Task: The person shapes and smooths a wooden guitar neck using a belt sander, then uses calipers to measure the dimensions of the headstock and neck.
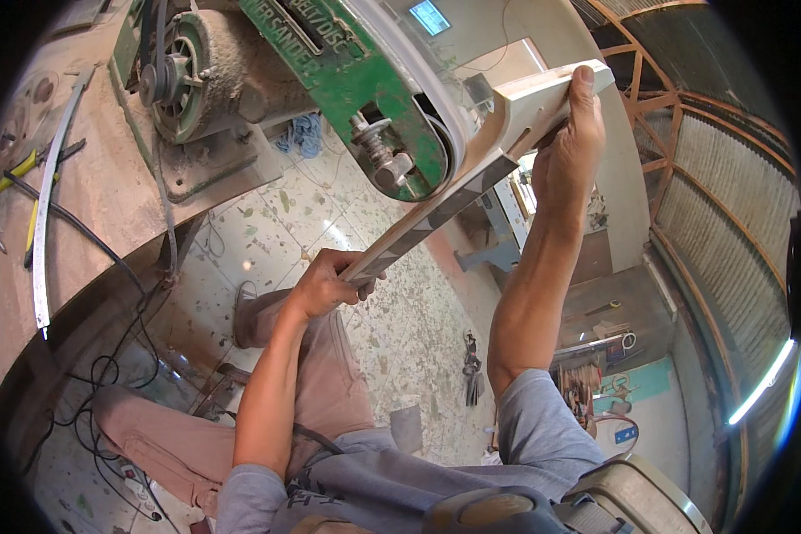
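Beside the rounded end of the green metal belt sander (378,98), I'm gripping a long, pale, dark-patched wooden piece (458,198) with left hand (329,283) and right hand (576,133); uneven pressure could be gouging it.

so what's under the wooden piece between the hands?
Spotted tiled floor shows below the wooden piece, which the left hand and right hand hold up. Floor straight behind the piece is covered, and its far face is hidden, so can't say what's there.
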Available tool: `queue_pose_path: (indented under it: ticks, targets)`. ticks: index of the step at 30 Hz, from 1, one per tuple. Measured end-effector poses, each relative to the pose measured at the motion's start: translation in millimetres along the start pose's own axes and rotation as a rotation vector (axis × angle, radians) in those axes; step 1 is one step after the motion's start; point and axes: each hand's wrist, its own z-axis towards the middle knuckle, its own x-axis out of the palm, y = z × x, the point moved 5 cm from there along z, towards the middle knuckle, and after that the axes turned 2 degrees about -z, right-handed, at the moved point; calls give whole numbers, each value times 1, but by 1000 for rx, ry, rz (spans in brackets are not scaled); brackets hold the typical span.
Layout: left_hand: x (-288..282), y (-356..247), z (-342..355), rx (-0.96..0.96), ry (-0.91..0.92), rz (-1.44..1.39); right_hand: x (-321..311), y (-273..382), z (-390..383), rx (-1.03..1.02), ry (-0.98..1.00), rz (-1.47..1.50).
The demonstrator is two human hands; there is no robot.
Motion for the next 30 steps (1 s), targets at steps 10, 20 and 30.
queue_pose_path:
  ticks: [10,20,30]
  targets:
    - [8,-7,-2,-106,123,-161,-6,-1,-2,-139,-96,-87]
    - [9,5,-4,-176,169,-287,-10,-3,-9,-224,-226,-301]
    - [6,10,-4,-212,173,-310,-9,6,-19,-149,-255,-443]
